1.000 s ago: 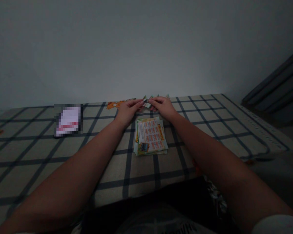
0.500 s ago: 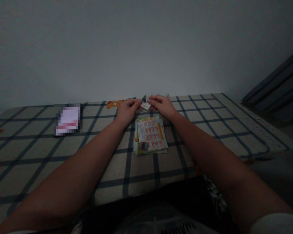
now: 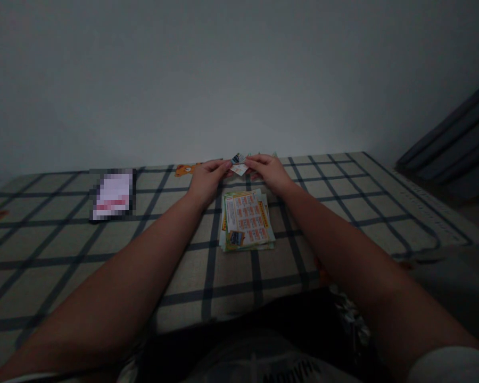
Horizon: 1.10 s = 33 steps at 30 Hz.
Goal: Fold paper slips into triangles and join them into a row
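Observation:
A small folded piece of printed paper (image 3: pixel 239 169), white with a dark patterned flap, is held up between my two hands at the far side of the table. My left hand (image 3: pixel 208 178) pinches its left corner. On the opposite corner, the thumb and fingers of my right hand (image 3: pixel 268 170) are closed. Nearer to me, between my forearms, lies a stack of printed sheets (image 3: pixel 247 221) with rows of orange and white boxes on the top one. Behind my right hand a few small paper points show, mostly hidden by it.
A checked cloth (image 3: pixel 175 276) with dark lines covers the table, which meets a plain wall (image 3: pixel 239 80). To the left lies a blurred-out phone-like device (image 3: pixel 114 194). An orange bear figure (image 3: pixel 187 169) is by my left hand. A dark curtain (image 3: pixel 455 138) hangs at right.
The paper's dark flap has opened wider and lies flatter between my fingers. Both hands have stayed in nearly the same place, and the stack has not moved.

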Available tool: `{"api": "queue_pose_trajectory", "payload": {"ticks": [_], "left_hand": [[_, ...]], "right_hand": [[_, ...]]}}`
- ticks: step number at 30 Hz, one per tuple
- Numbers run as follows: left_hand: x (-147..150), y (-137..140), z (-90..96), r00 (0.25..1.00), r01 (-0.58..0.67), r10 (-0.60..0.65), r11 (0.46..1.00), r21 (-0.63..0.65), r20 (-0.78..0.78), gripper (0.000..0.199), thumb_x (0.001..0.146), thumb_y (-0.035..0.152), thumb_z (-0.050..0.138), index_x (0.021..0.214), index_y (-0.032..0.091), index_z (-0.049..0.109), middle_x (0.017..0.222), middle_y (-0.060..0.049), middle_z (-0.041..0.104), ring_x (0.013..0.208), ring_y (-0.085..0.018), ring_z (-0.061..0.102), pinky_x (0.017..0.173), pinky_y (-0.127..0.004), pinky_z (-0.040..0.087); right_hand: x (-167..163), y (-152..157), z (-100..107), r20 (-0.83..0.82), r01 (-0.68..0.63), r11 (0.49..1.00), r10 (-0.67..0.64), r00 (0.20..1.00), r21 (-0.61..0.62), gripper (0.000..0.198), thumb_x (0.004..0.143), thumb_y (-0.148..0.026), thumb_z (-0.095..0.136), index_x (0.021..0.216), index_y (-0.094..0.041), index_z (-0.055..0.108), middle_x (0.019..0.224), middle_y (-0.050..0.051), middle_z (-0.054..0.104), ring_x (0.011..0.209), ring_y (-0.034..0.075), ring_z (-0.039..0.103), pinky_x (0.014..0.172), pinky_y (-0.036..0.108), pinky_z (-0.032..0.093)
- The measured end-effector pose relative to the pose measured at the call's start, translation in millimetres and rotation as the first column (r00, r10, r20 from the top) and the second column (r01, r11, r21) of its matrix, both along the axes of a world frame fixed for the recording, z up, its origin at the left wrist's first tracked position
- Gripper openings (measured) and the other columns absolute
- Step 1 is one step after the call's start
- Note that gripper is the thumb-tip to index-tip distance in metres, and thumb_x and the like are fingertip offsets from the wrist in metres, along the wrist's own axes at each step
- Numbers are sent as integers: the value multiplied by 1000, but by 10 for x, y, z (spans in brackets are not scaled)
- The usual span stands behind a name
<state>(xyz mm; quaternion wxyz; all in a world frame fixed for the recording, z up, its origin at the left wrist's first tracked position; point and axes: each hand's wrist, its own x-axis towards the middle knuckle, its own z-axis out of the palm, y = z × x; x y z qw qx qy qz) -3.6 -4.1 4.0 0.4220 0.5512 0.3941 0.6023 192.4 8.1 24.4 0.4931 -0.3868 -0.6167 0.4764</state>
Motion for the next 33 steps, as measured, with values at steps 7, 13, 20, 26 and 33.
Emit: {"api": "queue_pose_trajectory", "payload": {"ticks": [7,13,20,26,33], "left_hand": [[2,8,-5,1000,19,-19,999,-35,12,36,67,42,85,90,16,78,88,-6,75,78,-17,68,82,-32,54],[43,-85,44,986,161,-164,978,-132,-9,46,67,43,86,103,17,77,91,-6,75,74,-15,66,72,-29,52],[36,-103,62,986,96,-103,993,-64,-134,33,67,44,87,87,18,80,85,-5,74,72,-16,63,70,-29,51],[25,-116,66,987,82,-96,991,-109,-131,35,66,47,87,81,17,78,78,-6,73,66,-16,61,66,-31,48],[11,-98,36,980,30,-51,993,-113,-193,29,68,45,84,71,18,74,67,-2,66,58,-14,55,61,-31,44]], "right_hand": [[15,11,-20,23,-43,999,43,999,-3,15,84,-31,74,82,-18,70,86,3,72,75,12,65,72,26,58],[-9,-51,0,81,-111,994,110,991,8,10,84,-25,75,80,-18,68,84,2,70,77,13,65,74,27,59],[-44,-77,16,38,-103,995,103,994,-14,9,81,-18,75,86,-18,68,90,3,70,81,13,66,68,24,59],[-19,-50,2,137,-89,996,87,987,9,14,84,-24,75,96,-17,76,98,7,75,82,14,66,73,27,58],[6,-35,-26,215,-60,994,40,976,90,15,84,-30,75,88,-16,77,84,6,75,73,14,63,73,29,54]]}}
